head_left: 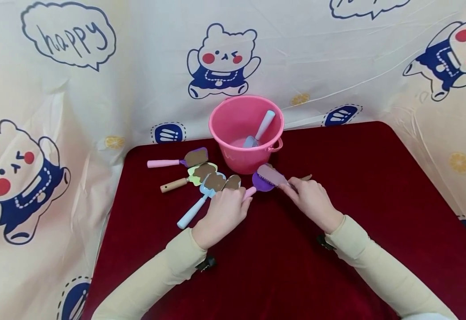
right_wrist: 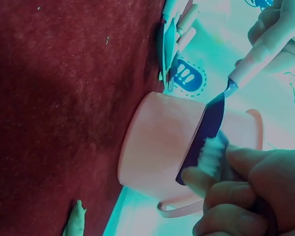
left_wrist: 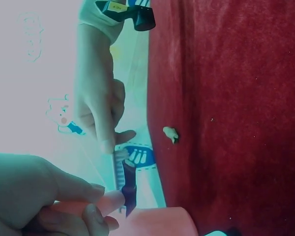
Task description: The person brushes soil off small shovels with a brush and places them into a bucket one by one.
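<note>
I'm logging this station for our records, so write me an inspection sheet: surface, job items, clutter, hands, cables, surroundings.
Surface: dark red cloth, plush-looking.
Job items: purple shovel with pink handle; brush, bristles apparently against its blade; pink bucket holding a light blue shovel; brown-smeared shovels lying left of the purple one.
Clutter: small lump on the cloth, material unclear.
Left hand: grips the pink handle.
Right hand: grips the brush.
Cables: nothing seen.
Surroundings: pale hanging fabric printed with bears.
</note>
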